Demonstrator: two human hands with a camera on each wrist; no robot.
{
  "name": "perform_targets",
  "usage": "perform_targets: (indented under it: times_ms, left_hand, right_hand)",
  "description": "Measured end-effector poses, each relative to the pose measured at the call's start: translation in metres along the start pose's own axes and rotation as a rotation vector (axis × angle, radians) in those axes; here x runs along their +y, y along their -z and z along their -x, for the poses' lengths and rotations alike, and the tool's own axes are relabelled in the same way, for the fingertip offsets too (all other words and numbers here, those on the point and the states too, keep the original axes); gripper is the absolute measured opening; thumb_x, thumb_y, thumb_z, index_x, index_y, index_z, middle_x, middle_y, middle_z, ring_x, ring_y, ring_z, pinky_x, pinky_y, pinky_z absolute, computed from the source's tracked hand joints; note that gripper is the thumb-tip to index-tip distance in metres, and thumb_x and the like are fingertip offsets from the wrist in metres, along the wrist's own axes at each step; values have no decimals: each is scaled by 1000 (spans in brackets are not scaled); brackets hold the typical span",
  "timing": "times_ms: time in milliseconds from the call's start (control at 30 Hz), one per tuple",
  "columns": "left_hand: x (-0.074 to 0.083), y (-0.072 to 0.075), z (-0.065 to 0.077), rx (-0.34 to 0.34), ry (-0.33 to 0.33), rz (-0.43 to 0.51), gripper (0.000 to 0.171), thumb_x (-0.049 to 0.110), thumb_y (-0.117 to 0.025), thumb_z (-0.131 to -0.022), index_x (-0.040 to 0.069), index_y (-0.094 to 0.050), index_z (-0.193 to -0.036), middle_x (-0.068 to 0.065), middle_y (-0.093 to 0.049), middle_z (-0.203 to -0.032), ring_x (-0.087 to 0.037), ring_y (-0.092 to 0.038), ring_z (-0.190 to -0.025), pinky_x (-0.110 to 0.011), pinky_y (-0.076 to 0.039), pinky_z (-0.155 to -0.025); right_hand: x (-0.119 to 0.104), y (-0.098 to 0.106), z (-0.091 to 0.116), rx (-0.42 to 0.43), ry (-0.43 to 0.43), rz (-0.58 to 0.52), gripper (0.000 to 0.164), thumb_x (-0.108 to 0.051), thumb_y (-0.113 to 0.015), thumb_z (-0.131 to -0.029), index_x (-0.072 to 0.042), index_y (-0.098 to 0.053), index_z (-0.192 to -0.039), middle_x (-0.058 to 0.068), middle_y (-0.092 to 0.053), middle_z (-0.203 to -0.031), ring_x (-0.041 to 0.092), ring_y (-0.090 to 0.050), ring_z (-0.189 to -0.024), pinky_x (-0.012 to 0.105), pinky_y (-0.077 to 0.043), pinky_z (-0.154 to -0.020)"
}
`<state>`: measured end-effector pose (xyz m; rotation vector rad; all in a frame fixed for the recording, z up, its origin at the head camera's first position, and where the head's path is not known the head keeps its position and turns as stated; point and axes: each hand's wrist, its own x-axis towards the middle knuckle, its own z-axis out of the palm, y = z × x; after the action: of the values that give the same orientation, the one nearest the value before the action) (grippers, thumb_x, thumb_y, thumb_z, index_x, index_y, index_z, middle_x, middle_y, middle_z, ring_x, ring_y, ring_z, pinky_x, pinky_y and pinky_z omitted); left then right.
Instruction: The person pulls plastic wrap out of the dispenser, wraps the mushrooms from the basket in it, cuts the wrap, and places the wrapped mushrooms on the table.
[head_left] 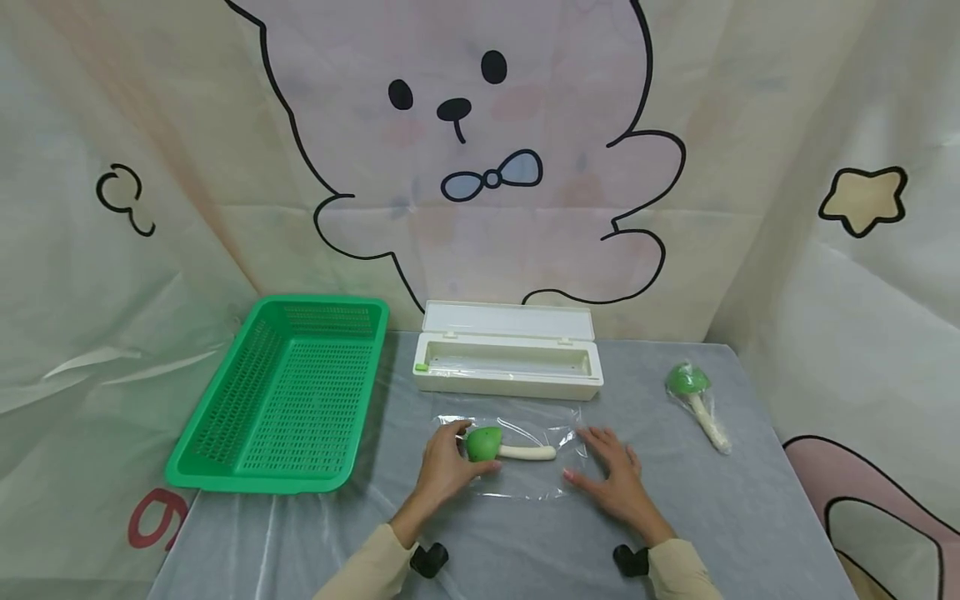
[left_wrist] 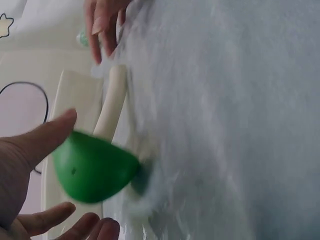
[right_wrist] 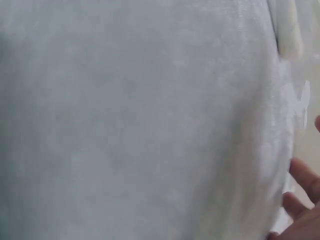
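A toy mushroom with a green cap (head_left: 483, 443) and a pale stem (head_left: 528, 452) lies on a sheet of clear plastic film (head_left: 525, 483). My left hand (head_left: 444, 467) is at the cap end, thumb and fingers spread to either side of it. In the left wrist view the green cap (left_wrist: 92, 167) shows between the thumb (left_wrist: 50, 135) and the lower fingers, with gaps around it. Over the film's right edge is my right hand (head_left: 615, 479), fingers spread, beyond the stem's end. The right wrist view catches only its fingers (right_wrist: 305, 180) and the stem tip (right_wrist: 289, 35).
Behind the film stands a long white box (head_left: 510, 387) with its lid (head_left: 510, 320) raised. A green perforated basket (head_left: 258, 483) is at the left. Toward the right lies another green-capped mushroom (head_left: 688, 381) wrapped in clear plastic. Printed cloth hangs behind the grey-covered table (head_left: 750, 533).
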<state>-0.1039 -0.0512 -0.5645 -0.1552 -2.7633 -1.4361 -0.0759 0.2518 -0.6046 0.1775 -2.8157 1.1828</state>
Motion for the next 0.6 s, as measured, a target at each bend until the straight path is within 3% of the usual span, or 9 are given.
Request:
perform_targets:
  times_ms: [100,200,333,500,600]
  left_hand:
    - [-5,12,0,-40,16,42,82,32,-99,-62,-5,-62,-126,-21,-65,-116,-35,-64,-97,-41,-52,-79]
    - [-12,26,1,-100,-5,39,74,29,-98,-63,-5,-64,-119,-20,-66,-111,-35,-64,-97,-40,-53,-79]
    - [-26,46,3,-227,-104,-85,51,20,-98,-62,0,-72,-100,-11,-65,-94,-25,-61,-85,-34,-51,-72]
    - [-43,58,9,-336,-226,-313,42,15,-99,-57,7,-75,-91,-1,-59,-85,-19,-55,-81,-35,-48,-73]
    - [-50,60,12,-345,-256,-380,36,12,-96,-62,9,-77,-92,1,-60,-86,-19,-56,-83,-36,-50,-74]
  right_hand:
    - [-4,4,1,42,44,33,62,-32,-93,-72,-9,-71,-125,19,-58,-132,44,-45,-127,66,-21,-99]
    - [-6,8,4,65,146,81,55,-30,-98,-62,-12,-77,-109,7,-64,-112,33,-55,-109,56,-33,-92]
    - [-5,14,8,7,247,142,54,-34,-100,-54,-17,-78,-100,-6,-63,-96,18,-57,-93,44,-45,-83]
    - [-5,17,13,-118,207,196,46,-36,-99,-59,-23,-77,-97,-11,-58,-97,13,-53,-93,41,-48,-81]
    - [-7,16,15,-115,220,228,33,-25,-97,-66,-24,-77,-93,-12,-56,-97,14,-53,-93,41,-48,-80]
